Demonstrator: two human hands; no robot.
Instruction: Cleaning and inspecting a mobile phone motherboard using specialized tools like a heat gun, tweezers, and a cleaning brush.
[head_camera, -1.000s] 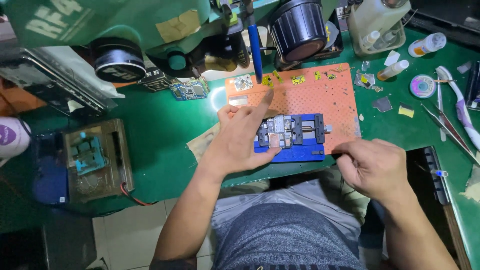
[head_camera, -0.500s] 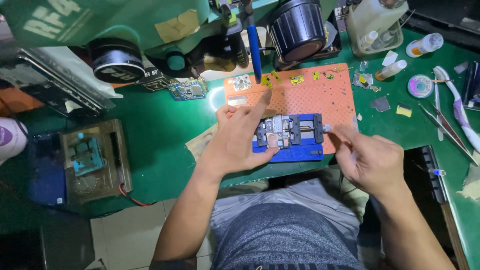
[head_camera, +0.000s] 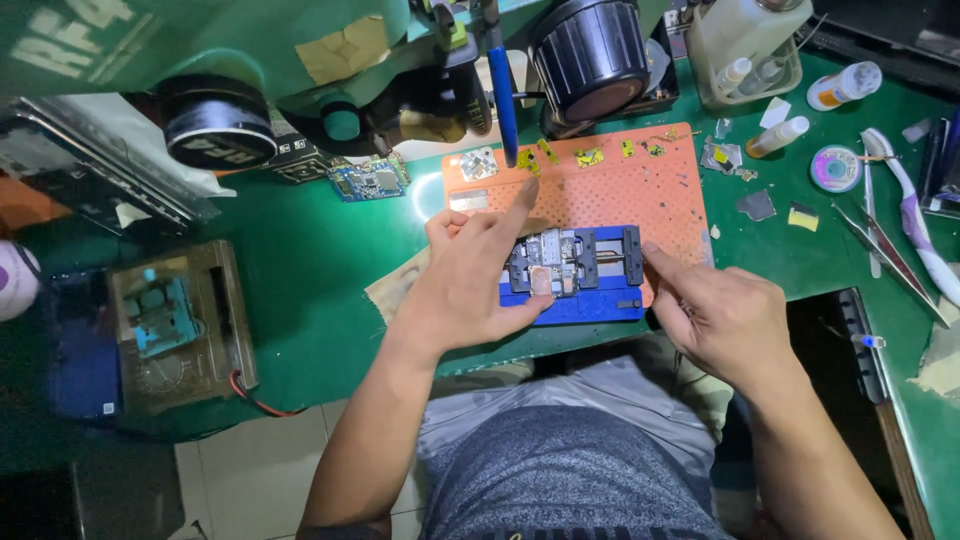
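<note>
Circuit board (head_camera: 548, 268), small, metal-shielded, sits clamped in a blue holder (head_camera: 580, 290) with black sliding jaws, at the near edge of the orange work mat (head_camera: 640, 195) on the green bench (head_camera: 300, 270).

Progress, as I judge it: board already mounted and gripped in the fixture. A few loose bits, a silvery shield (head_camera: 478, 165) and some yellow flex pieces (head_camera: 588, 156), lie along the mat's far edge, so some stripping-down looks done. No tool in either hand, and the tweezers (head_camera: 890, 255) rest well apart on the right, so the fine work on the board itself looks yet to come. Hard to say more than that.

Left hand (head_camera: 470, 285): palm down against the holder's left end, fingers loosely spread, index pointing out over the mat, thumb tucked along the blue base's front edge. Steadying, by the look.

Right hand (head_camera: 725, 320): fingertips bunched together and touching the holder's right end near the black clamp. Whether they pinch a knob I cannot tell.

Board looks: copper-toned patch near its middle, grey shields either side, lying flat. Details too small to read.

Microscope head (head_camera: 590, 45) hangs above the mat's far side. Another board (head_camera: 370, 180) lies to the left on the bench.
</note>
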